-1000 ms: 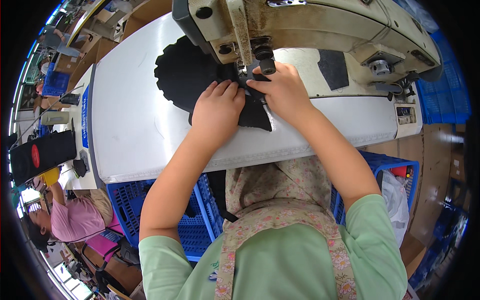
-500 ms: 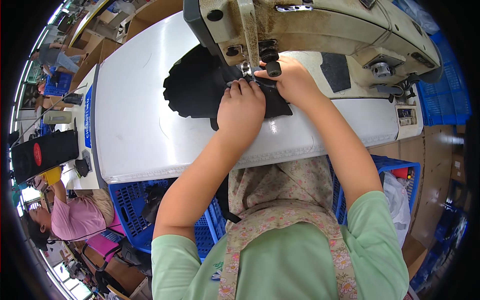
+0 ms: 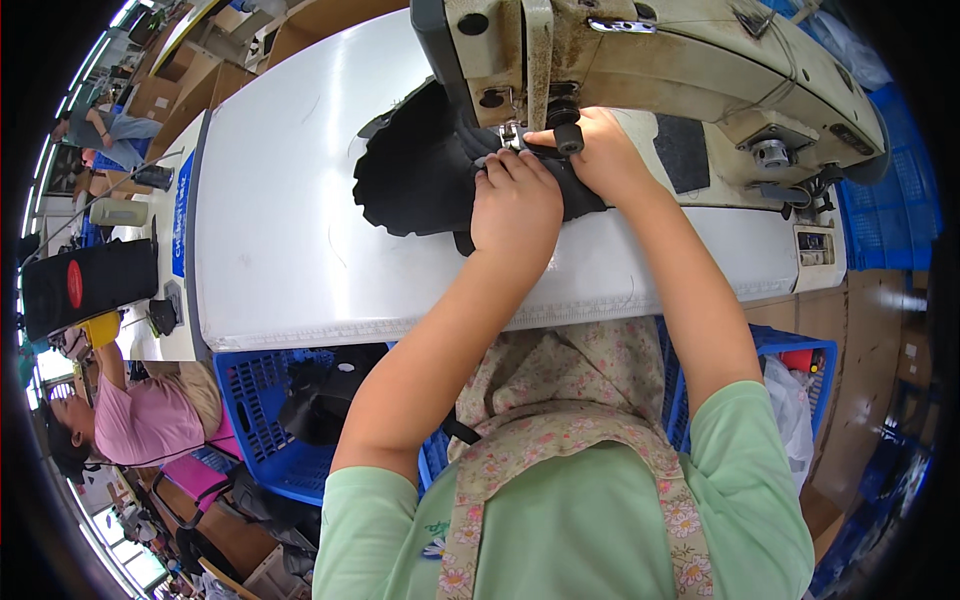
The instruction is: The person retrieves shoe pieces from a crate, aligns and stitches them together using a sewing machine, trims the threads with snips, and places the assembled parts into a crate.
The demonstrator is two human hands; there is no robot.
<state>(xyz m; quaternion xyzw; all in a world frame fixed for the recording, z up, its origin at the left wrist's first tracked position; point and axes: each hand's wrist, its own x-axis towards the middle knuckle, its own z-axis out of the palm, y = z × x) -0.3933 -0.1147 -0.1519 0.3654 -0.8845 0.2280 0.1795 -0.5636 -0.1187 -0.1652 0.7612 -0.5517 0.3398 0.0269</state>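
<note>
A scalloped black fabric piece (image 3: 415, 170) lies on the white table under the metal presser foot (image 3: 510, 135) of a sewing machine (image 3: 690, 75). Its far left part rises off the surface. My left hand (image 3: 517, 205) bends over the near edge of the fabric, fingers close together, fingertips pinching it just in front of the foot. To the right of the foot, my right hand (image 3: 603, 160) holds the fabric with its index finger stretched toward the needle. A dark round knob hides part of that hand, and the needle tip is too small to make out.
The white tabletop (image 3: 280, 240) extends left. A dark grey patch (image 3: 681, 155) lies on the machine bed. Below the table edge stand a blue basket (image 3: 250, 400) with black pieces and another blue crate (image 3: 825, 350) with plastic bags. A person in pink (image 3: 150, 420) sits at left.
My view has shifted, so machine, fabric and hands appear farther right. The fabric's far left edge now lifts and curls more. Both hands stay at the presser foot, with the left slightly turned.
</note>
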